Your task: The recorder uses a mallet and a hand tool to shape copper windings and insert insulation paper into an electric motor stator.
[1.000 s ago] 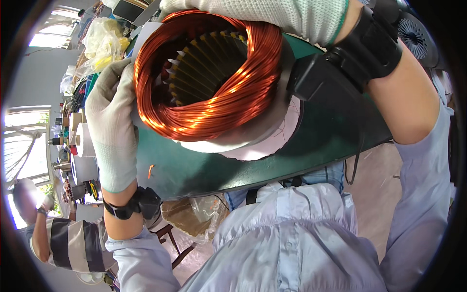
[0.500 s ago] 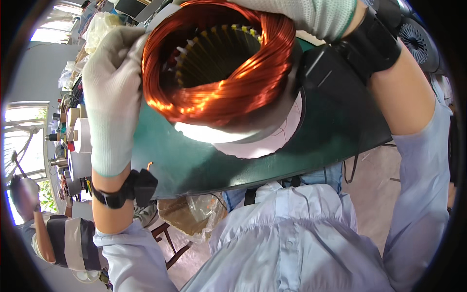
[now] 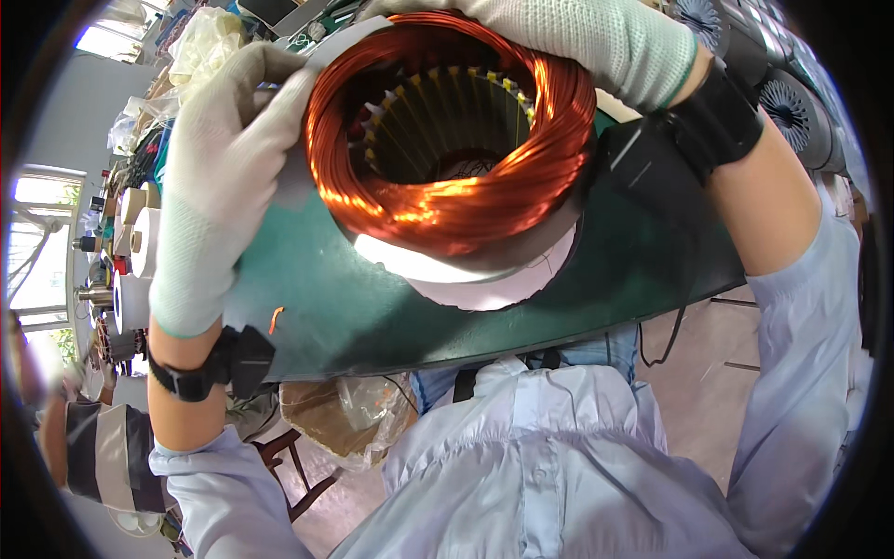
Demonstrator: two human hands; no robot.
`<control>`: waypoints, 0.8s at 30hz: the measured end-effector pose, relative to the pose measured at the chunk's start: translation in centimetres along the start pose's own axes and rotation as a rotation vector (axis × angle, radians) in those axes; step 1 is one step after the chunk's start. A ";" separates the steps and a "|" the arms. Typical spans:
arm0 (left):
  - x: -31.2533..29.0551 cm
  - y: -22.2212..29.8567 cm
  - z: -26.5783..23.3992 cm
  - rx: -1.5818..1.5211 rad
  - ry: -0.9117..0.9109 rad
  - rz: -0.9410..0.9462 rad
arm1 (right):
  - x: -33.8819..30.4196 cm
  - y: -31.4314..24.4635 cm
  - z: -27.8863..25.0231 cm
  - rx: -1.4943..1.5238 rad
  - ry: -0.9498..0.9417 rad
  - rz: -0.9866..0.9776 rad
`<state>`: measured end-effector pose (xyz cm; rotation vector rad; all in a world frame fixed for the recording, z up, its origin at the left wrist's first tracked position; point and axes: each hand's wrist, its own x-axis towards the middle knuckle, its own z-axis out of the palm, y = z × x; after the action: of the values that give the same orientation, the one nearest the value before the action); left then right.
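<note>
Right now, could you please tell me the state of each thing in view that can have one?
Copper winding: bundled into a ring, open in the middle.
Left hand: gloved, fingers bent, beside the winding; grip unclear.
Right hand: gloved, on the winding's far rim.
White pad: flat, partly covered.
Orange scrap: loose on the green tabletop.
Brown container: open, clear plastic inside.

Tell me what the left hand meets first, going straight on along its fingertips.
Likely the pale sheet just off the left hand's fingertips, beside the copper winding. Depth is unclear from this single view; the winding's rim could be met about as soon.
</note>
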<state>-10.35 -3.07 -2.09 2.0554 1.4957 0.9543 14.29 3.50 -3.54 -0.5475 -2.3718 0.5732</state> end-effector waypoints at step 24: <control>1.9 -2.5 2.2 -0.205 0.119 0.390 | 1.7 -0.2 -0.4 -0.227 -0.088 0.009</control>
<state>-10.05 -0.34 -4.72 2.2090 1.0135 1.3365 13.31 4.26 -2.32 -0.6439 -2.5364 0.3386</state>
